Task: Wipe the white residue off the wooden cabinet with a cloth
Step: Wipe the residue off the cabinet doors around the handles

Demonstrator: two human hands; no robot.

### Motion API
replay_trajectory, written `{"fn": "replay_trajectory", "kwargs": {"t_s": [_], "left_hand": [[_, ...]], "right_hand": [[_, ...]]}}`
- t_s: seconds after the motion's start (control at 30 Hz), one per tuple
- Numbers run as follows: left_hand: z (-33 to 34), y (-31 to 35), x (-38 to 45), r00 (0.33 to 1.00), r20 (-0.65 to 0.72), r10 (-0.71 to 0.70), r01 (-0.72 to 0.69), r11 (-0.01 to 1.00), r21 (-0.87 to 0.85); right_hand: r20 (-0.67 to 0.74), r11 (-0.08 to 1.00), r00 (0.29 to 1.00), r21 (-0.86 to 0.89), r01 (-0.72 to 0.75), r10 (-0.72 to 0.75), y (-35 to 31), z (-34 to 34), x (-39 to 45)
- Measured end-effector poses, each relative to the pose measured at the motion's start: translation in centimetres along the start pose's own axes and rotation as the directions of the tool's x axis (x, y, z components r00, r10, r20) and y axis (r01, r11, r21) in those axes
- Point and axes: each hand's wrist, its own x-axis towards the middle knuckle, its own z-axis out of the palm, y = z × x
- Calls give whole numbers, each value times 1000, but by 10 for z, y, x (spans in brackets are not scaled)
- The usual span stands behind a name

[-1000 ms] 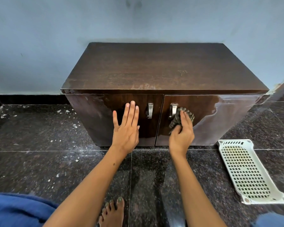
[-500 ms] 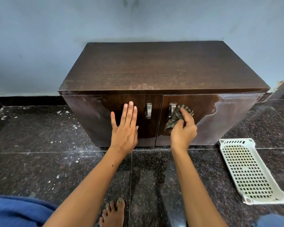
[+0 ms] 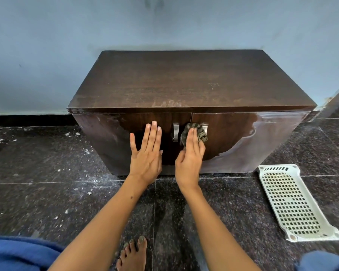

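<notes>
No writing is readable. The left hand (image 3: 146,153) lies flat, fingers straight, on the cabinet (image 3: 188,90) door; the right hand (image 3: 190,153) presses the cloth (image 3: 194,129) against the right door's handle (image 3: 204,127).

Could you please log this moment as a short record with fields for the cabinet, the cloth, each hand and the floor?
cabinet: dark wooden cabinet, doors shut, whitish film on the outer door areas
cloth: striped cloth against the right door by its handle
right hand: right hand presses the cloth to the door
left hand: left hand flat on the left door
floor: white perforated tray lying right of the cabinet
</notes>
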Motion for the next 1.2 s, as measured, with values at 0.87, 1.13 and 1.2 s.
{"fn": "replay_trajectory", "kwargs": {"t_s": [0.87, 1.13, 1.2], "left_hand": [[3, -4, -1, 1000, -5, 3, -3, 1000, -17], [1, -2, 0, 1000, -10, 3, -3, 1000, -30], [1, -2, 0, 1000, -9, -3, 3, 1000, -24]], "right_hand": [[-65, 726, 834, 532, -436, 548, -69, -22, 38], [-137, 736, 809, 522, -432, 572, -62, -16, 36], [-196, 742, 796, 536, -402, 572, -62, -19, 46]]}}
